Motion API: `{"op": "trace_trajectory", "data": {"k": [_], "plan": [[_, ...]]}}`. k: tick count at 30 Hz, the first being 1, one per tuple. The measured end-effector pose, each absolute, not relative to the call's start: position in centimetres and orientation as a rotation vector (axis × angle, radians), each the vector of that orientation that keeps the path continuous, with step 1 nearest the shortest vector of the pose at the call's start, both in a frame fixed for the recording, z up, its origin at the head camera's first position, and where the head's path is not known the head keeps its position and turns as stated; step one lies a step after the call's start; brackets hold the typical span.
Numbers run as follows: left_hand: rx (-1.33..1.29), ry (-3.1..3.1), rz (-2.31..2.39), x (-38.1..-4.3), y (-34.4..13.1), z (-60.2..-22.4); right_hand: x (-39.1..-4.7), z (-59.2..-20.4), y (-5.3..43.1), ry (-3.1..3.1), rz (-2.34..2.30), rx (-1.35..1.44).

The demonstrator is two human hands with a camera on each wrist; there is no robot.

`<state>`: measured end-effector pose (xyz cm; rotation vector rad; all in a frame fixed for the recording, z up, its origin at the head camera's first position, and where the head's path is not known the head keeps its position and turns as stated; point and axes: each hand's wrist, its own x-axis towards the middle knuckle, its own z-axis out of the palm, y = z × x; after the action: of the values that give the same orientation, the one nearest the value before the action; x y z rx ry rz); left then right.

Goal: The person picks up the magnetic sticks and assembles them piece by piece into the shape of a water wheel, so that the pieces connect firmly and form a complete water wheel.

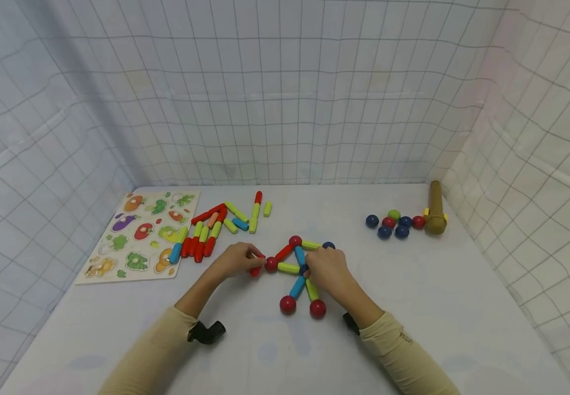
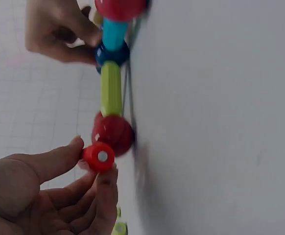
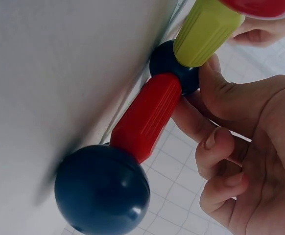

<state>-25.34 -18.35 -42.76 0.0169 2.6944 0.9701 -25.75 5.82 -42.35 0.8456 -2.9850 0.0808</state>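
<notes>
My left hand pinches a red magnetic rod between thumb and fingertips, its metal-tipped end showing in the left wrist view. The rod overlaps a red ball at the left corner of a flat figure of rods and balls. My right hand pinches the small dark blue ball at the figure's middle. Yellow-green, blue and red rods fan out from that ball. Two red balls, one left and one right, end the near rods. A larger dark blue ball tips a red rod.
Several loose rods lie to the left, some overlapping a vegetable puzzle board. Back right, several loose balls sit beside an olive-brown cylinder. Grid-patterned cloth walls enclose the white table.
</notes>
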Motion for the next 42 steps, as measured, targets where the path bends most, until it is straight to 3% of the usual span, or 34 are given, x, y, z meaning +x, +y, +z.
{"op": "trace_trajectory", "data": {"k": [12, 29, 42], "plan": [[0.018, 2.378, 1.304, -22.3, -16.9, -42.3, -25.9, -42.4, 5.8, -2.997, 0.086, 0.851], [-0.197, 2.399, 1.341, -22.1, -14.9, -43.9, -26.0, -42.3, 5.8, -2.982, 0.075, 0.864], [-0.214, 2.491, 1.246, -23.5, -14.8, -44.2, -26.0, -42.0, 6.1, -2.993, 0.089, 0.963]]}}
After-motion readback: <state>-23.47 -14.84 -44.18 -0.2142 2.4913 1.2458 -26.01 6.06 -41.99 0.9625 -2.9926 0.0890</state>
